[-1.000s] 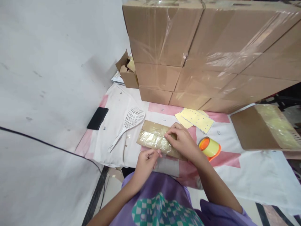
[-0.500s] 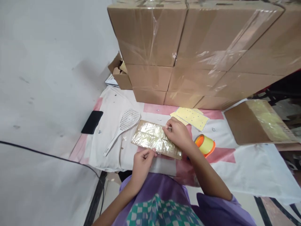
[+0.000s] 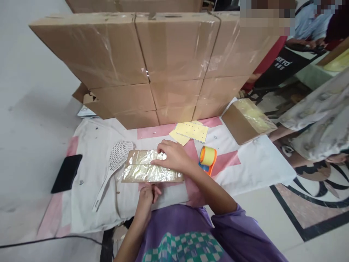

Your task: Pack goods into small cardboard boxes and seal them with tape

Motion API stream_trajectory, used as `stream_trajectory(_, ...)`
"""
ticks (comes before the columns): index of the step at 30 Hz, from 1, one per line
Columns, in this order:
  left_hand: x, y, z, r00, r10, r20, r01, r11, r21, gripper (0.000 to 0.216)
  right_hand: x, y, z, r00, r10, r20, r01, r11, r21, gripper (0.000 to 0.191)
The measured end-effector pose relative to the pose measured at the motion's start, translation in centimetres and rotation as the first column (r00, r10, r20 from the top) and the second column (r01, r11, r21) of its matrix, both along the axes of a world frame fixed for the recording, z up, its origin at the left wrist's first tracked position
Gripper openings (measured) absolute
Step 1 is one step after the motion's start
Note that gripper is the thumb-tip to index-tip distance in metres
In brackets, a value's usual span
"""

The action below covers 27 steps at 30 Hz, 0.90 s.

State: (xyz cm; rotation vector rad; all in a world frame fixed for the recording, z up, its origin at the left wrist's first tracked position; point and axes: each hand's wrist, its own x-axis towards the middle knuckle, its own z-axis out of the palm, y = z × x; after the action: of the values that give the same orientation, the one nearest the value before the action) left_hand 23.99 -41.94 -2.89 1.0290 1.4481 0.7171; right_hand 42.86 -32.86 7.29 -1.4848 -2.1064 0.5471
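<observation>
A flat piece of cardboard [image 3: 136, 174] covered with shiny clear tape lies on the cloth-covered table in front of me. My right hand [image 3: 174, 156] rests over its right half, thumb and fingers apart. Just below the near edge is my left hand [image 3: 147, 196], its fingers loosely spread and their tips close to that edge. Whether they touch it is hard to see. Left of the cardboard lies a white slotted skimmer [image 3: 120, 154], handle toward me. On the right, beyond my right forearm, stands a yellow tape roll on an orange-and-blue tape dispenser [image 3: 208, 156].
Stacked cardboard boxes [image 3: 177, 54] wrapped in clear film rise at the back. Yellow dotted sheets [image 3: 192, 131] lie before them. A black phone-like slab [image 3: 67, 174] is at the left, and a taped box [image 3: 240, 123] at the right. People stand or sit beyond the right side.
My view has turned right, bringing people into sight. The cardboard now lies squarer to me. My right hand has opened from a pinch; my left fingers have loosened near the edge.
</observation>
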Motion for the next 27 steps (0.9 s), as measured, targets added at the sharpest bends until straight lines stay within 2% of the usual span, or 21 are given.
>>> stream_trajectory(3, -0.3, -0.2, -0.5, 1.0, -0.009, -0.022, 0.009, 1.0, -0.015, 0.088, 0.0, 0.0, 0.4, 0.999, 0.019, 0.027, -0.018, 1.0, -0.02, 0.045)
stream_trajectory(7, -0.6, -0.4, -0.3, 0.999, 0.011, -0.033, -0.011, 1.0, -0.008, 0.086, -0.2, 0.7, 0.6, 0.996, -0.004, 0.085, 0.009, 0.998, -0.057, 0.017)
stream_trajectory(10, -0.6, -0.6, 0.3, 0.999, 0.025, -0.045, -0.025, 1.0, 0.006, 0.084, 0.1, 1.1, 0.9, 0.998, -0.011, 0.069, 0.017, 0.996, -0.09, 0.017)
stream_trajectory(14, -0.7, -0.9, 0.9, 0.997, 0.051, -0.061, -0.049, 0.998, 0.043, 0.078, 0.9, 0.7, 1.6, 0.987, 0.162, 0.002, -0.161, 0.985, -0.058, 0.035)
stream_trajectory(16, -0.7, -0.9, 1.0, 0.996, 0.052, -0.07, -0.049, 0.998, 0.048, 0.081, 1.1, 0.5, 1.7, 0.977, 0.21, 0.027, -0.208, 0.976, -0.063, 0.028)
stream_trajectory(19, -0.6, -0.7, 1.0, 0.996, 0.05, -0.073, -0.047, 0.998, 0.033, 0.085, 0.8, 0.9, 1.6, 0.983, 0.179, 0.047, -0.174, 0.981, -0.086, 0.011)
stream_trajectory(21, -0.6, -0.7, 0.9, 0.996, 0.059, -0.07, -0.057, 0.998, 0.027, 0.084, 0.6, 1.4, 1.6, 0.982, 0.184, 0.035, -0.179, 0.978, -0.109, 0.011)
stream_trajectory(27, -0.5, -2.1, 0.9, 0.997, 0.069, -0.033, -0.068, 0.998, 0.018, 0.076, 0.6, 2.1, 2.4, 0.904, 0.407, 0.132, -0.403, 0.914, -0.055, 0.02)
